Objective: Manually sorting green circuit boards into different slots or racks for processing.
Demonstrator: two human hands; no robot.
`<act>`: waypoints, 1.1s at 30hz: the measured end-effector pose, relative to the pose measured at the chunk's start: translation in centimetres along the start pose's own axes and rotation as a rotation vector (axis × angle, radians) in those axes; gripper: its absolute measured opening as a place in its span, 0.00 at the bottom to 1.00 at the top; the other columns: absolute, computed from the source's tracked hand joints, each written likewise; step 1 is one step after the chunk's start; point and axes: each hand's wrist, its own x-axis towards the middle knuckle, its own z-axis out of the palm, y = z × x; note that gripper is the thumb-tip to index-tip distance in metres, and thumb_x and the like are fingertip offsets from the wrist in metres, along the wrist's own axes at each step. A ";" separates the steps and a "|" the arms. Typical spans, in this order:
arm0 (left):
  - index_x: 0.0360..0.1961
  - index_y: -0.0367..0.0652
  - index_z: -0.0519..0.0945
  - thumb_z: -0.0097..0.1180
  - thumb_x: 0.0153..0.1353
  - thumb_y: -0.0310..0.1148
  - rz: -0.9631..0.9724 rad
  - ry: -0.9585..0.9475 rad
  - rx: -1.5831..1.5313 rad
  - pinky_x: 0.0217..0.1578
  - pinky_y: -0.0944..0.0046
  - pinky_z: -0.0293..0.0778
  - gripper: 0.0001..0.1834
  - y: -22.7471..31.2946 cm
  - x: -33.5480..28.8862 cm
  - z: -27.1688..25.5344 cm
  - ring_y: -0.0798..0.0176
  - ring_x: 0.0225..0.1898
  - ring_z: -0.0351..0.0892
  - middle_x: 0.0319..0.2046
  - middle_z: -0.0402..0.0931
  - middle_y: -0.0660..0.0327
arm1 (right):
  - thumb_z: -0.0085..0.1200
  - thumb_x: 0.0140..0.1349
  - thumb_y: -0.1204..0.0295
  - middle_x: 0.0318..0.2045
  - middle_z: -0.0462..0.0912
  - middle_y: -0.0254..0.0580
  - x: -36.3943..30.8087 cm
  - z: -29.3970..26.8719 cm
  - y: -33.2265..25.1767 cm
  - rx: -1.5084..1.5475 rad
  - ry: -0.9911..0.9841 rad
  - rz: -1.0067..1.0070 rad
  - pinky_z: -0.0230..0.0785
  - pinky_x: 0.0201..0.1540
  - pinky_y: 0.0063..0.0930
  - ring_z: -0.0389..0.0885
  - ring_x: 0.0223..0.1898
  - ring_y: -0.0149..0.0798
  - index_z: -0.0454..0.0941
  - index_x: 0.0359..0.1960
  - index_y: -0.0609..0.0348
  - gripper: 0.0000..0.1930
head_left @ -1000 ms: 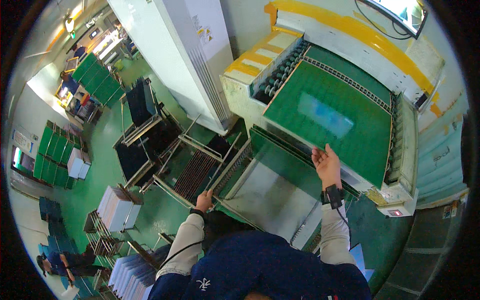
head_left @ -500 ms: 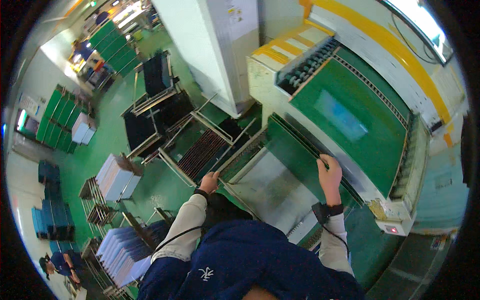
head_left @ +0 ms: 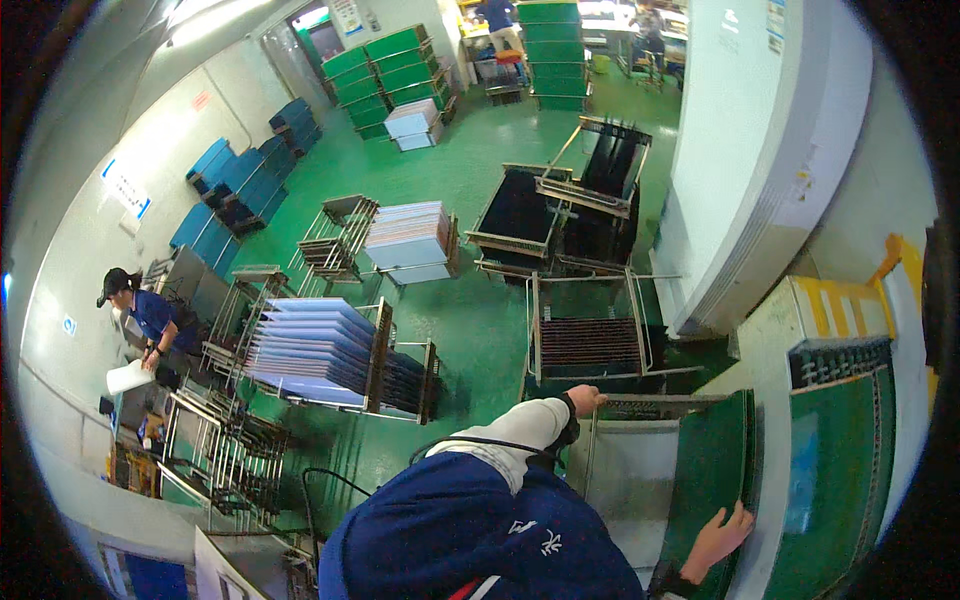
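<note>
In front of me stands a metal-framed rack (head_left: 655, 405) holding a tall green panel (head_left: 715, 445) on its right side. My left hand (head_left: 585, 400) is closed on the far left corner of the rack's frame. Near the panel's right edge is my right hand (head_left: 720, 540), its fingers partly stretched out and touching or very near the green surface. Whether the fingertips bear on the edge is hard to make out. A pale flat surface (head_left: 632, 480) shows inside the rack, left of the panel.
A machine with a green bed (head_left: 835, 470) and rollers (head_left: 840, 362) stands at the right. Wire racks (head_left: 590, 345) lie beyond my left hand. A rack of pale panels (head_left: 310, 345) stands left; a co-worker (head_left: 150, 315) is at the far left. A white pillar (head_left: 745, 170) rises ahead.
My view has swung left, bringing the co-worker and panel racks more into sight. The left hand stays on the rack; the right hand's pinch on the green panel's edge has loosened.
</note>
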 end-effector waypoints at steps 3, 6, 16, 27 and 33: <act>0.38 0.35 0.74 0.37 0.61 0.53 -0.070 -0.016 -0.024 0.38 0.54 0.68 0.28 1.3 -1.4 -0.9 0.47 0.38 0.74 0.32 0.76 0.48 | 0.52 0.48 0.78 0.42 0.70 0.47 -1.1 -0.2 -1.1 -0.068 0.060 -0.048 0.60 0.48 0.41 0.67 0.46 0.49 0.71 0.44 0.63 0.18; 0.40 0.36 0.74 0.36 0.62 0.50 0.014 -0.011 0.109 0.42 0.53 0.67 0.26 1.5 -0.7 -0.7 0.46 0.42 0.72 0.36 0.74 0.47 | 0.52 0.48 0.79 0.42 0.69 0.47 -2.3 -1.5 -3.6 -0.045 0.014 0.027 0.60 0.47 0.40 0.66 0.47 0.49 0.70 0.45 0.62 0.19; 0.43 0.33 0.72 0.38 0.62 0.49 0.028 0.059 0.138 0.35 0.54 0.71 0.26 -0.7 0.6 0.3 0.49 0.40 0.74 0.36 0.75 0.46 | 0.52 0.50 0.78 0.39 0.72 0.51 -0.5 -2.1 -2.1 -0.025 -0.027 0.115 0.61 0.47 0.39 0.68 0.47 0.52 0.69 0.44 0.62 0.17; 0.38 0.34 0.75 0.34 0.62 0.51 -0.024 -0.015 0.076 0.45 0.52 0.66 0.28 0.9 -0.6 -0.5 0.45 0.44 0.71 0.39 0.74 0.46 | 0.58 0.46 0.72 0.35 0.77 0.55 0.3 1.5 5.0 -0.166 -0.367 0.217 0.66 0.41 0.40 0.74 0.40 0.55 0.74 0.36 0.68 0.16; 0.43 0.34 0.72 0.35 0.62 0.52 -0.029 -0.047 0.106 0.38 0.54 0.69 0.29 0.9 -0.5 -0.7 0.48 0.37 0.74 0.36 0.75 0.48 | 0.59 0.45 0.69 0.35 0.77 0.54 0.7 2.3 5.3 -0.137 -0.356 0.278 0.66 0.43 0.40 0.74 0.40 0.54 0.74 0.36 0.66 0.17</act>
